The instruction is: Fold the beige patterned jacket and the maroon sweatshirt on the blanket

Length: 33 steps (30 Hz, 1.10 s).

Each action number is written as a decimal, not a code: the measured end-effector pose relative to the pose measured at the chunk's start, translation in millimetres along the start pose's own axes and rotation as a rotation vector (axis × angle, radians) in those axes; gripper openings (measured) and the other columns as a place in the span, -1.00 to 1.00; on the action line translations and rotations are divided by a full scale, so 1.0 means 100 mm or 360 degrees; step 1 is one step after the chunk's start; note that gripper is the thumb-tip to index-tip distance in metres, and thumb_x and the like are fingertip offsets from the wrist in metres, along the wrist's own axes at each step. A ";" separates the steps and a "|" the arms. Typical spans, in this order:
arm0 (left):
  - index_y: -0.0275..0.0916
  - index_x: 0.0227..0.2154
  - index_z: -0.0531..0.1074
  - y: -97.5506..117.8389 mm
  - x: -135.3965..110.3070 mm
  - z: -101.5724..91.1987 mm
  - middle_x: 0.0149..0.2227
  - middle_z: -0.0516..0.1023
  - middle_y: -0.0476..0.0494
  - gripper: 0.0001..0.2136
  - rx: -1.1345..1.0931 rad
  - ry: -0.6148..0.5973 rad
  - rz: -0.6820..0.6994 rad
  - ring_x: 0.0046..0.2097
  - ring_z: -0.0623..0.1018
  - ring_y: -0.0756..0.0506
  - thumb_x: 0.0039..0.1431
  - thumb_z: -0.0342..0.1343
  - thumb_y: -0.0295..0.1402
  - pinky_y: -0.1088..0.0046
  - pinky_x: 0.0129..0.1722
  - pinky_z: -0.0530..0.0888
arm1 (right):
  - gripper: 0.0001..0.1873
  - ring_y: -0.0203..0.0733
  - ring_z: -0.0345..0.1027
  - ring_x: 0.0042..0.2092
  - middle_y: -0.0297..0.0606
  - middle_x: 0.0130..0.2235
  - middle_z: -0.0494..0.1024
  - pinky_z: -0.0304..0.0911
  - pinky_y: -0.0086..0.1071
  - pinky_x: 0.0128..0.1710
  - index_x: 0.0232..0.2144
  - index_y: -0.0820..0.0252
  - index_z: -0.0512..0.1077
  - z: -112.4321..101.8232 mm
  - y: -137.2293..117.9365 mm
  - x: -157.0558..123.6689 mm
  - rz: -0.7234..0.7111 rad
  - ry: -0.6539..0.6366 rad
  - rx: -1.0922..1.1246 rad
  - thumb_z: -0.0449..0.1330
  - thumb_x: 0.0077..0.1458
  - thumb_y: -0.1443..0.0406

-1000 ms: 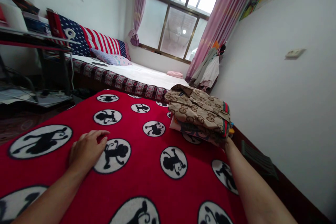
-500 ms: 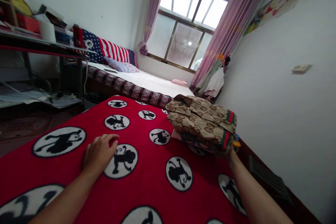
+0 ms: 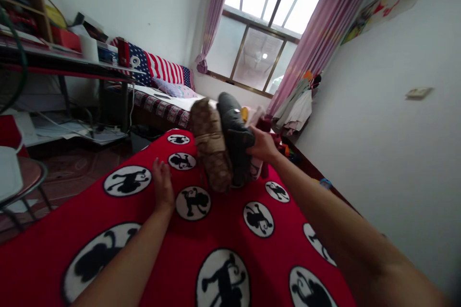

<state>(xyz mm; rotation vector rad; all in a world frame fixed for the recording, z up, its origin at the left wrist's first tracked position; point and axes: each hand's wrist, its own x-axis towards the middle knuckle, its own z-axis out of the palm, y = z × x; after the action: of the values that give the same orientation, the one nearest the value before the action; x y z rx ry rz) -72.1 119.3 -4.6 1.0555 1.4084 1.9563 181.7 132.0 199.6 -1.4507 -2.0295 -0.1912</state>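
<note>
A stack of folded clothes [image 3: 223, 146] is tipped up on its edge over the red monkey-print blanket [image 3: 223, 230]; a brown patterned garment faces left, a dark one sits behind it. My right hand [image 3: 262, 146] grips the stack from its right side, fingers closed round it. My left hand [image 3: 163, 184] rests on the blanket just left of the stack, fingers together and pointing away, holding nothing.
A second bed [image 3: 169, 100] with a flag-print pillow lies behind. A cluttered desk [image 3: 61, 57] and a chair [image 3: 18, 177] stand at left. Clothes hang [image 3: 295, 105] by pink curtains near the window. A white wall runs along the right.
My right hand has lifted the stack from the blanket's far right corner and swung it left, tipping it upright. The left hand has shifted slightly toward it. The view has turned.
</note>
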 end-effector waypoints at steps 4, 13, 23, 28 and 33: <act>-0.25 0.30 -0.05 0.07 0.17 -0.26 0.35 0.05 -0.28 -0.46 -0.0013 0.0247 0.0033 0.34 0.13 -0.10 0.35 -0.31 -0.12 0.30 0.27 0.20 | -0.35 -0.10 0.42 -0.22 -0.25 -0.11 0.45 0.27 -0.34 -0.24 0.05 0.01 0.34 0.63 -0.88 -0.37 -0.0547 -0.0465 -0.0435 0.25 -0.20 0.30; -0.26 0.18 0.23 0.19 0.08 -0.29 0.27 0.12 -0.42 -0.38 0.0500 0.0426 0.0160 0.30 0.18 -0.30 0.13 0.11 -0.04 0.11 0.25 0.17 | -0.06 0.03 0.35 0.06 -0.10 0.34 -0.03 0.36 -0.15 -0.03 0.28 0.04 0.02 1.37 -1.21 -1.57 -0.0153 -0.0272 -0.0048 0.12 -0.20 0.47; -0.29 0.01 0.36 0.54 -0.13 -0.02 0.07 0.43 -0.39 -0.44 0.1051 -0.0062 0.0910 0.25 0.21 -0.40 -0.01 0.22 -0.07 -0.01 0.23 0.13 | 0.04 -0.04 -0.09 0.35 -0.27 0.38 -0.08 0.14 -0.05 0.23 0.36 -0.02 -0.22 1.51 -1.07 -1.79 -0.0097 -0.0251 0.0301 0.06 -0.13 0.54; -0.23 -0.26 0.42 0.51 -0.09 0.02 -0.10 0.52 -0.30 -0.72 0.1144 -0.0027 0.0851 0.17 0.29 -0.38 -0.03 0.22 -0.23 0.03 0.18 0.21 | -0.08 -0.16 -0.08 0.35 -0.37 0.37 -0.05 0.13 -0.12 0.25 0.34 -0.11 -0.10 1.50 -1.07 -1.80 -0.0167 -0.0063 0.0489 -0.02 -0.02 0.56; -0.22 -0.38 0.44 0.47 -0.06 -0.01 -0.15 0.54 -0.27 -0.83 0.1033 0.0032 0.0804 0.10 0.35 -0.31 0.10 0.12 -0.22 0.10 0.12 0.28 | -0.28 -0.08 0.19 0.22 -0.22 0.39 -0.15 0.29 -0.12 0.11 0.27 -0.08 0.09 1.36 -1.05 -1.78 -0.0156 0.0488 0.0676 -0.06 0.09 0.51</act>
<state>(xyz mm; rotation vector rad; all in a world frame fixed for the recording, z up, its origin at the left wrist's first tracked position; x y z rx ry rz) -68.1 98.1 38.0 1.8311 2.0071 1.8517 67.6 11.4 16.5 -0.9940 -1.7580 -0.0166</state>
